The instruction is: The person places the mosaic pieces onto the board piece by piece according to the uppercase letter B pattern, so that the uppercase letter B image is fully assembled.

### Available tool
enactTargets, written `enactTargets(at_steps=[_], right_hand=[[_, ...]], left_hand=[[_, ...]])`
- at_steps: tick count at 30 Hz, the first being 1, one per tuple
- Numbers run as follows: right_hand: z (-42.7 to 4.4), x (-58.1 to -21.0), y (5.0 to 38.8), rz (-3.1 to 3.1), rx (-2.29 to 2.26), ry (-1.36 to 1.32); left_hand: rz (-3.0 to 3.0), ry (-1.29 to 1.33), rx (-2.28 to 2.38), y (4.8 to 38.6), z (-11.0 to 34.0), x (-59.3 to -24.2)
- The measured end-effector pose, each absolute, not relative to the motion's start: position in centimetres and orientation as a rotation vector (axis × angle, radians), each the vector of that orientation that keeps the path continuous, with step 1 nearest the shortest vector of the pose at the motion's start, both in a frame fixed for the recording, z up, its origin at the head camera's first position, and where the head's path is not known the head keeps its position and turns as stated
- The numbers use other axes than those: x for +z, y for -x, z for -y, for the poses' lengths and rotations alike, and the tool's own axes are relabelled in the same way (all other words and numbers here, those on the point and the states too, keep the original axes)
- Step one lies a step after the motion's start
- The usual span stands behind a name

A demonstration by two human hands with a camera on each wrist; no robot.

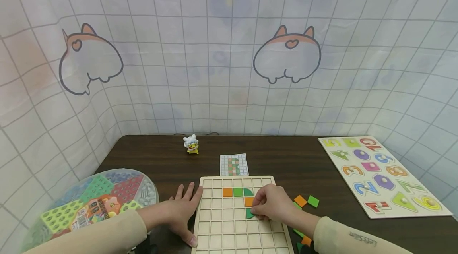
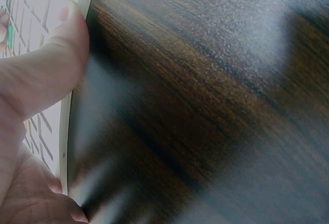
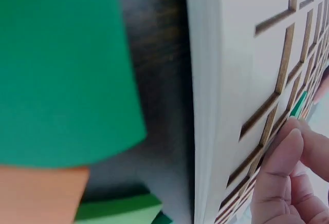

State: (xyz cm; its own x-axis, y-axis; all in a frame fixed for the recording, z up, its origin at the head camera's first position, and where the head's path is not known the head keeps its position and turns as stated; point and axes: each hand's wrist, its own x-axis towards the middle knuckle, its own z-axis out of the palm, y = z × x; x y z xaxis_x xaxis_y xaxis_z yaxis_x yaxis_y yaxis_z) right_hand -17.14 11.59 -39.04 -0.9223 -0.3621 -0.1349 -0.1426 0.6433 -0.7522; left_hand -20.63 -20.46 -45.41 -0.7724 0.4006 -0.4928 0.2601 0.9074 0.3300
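Observation:
A pale wooden grid board (image 1: 216,242) lies on the dark table. Near its top sit an orange square (image 1: 227,192), a light green square (image 1: 237,192) and a dark green rounded tile (image 1: 248,192) in a row. Below the rounded tile is another orange square (image 1: 249,202). My right hand (image 1: 273,204) pinches a second dark green rounded tile (image 1: 249,214) between thumb and fingertips, under that square; in the right wrist view this tile (image 3: 299,105) shows at the fingertips. With fingers spread, my left hand (image 1: 180,210) touches the board's left edge, its thumb (image 2: 69,34) on the rim.
Loose tiles (image 1: 313,201) lie right of the board, partly under the right arm. A printed pattern card (image 1: 243,162) stands behind it. Further out are a small figurine (image 1: 191,144), a number puzzle board (image 1: 386,182) and a clear round container (image 1: 148,186) of colored pieces.

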Motion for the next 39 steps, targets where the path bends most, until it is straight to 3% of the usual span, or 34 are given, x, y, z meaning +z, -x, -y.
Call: enactTargets(at_steps=[12, 39], right_hand=[[-11.9, -39.0, 17.2, -2.669, -1.032, 0.587], [-13.5, -38.5, 17.4, -2.676, -1.068, 0.659]], left_hand=[[-2.501, -0.473, 0.317, 20.5, 20.4, -45.3], [-2.511, -0.466, 0.298, 20.3, 20.2, -44.8]])
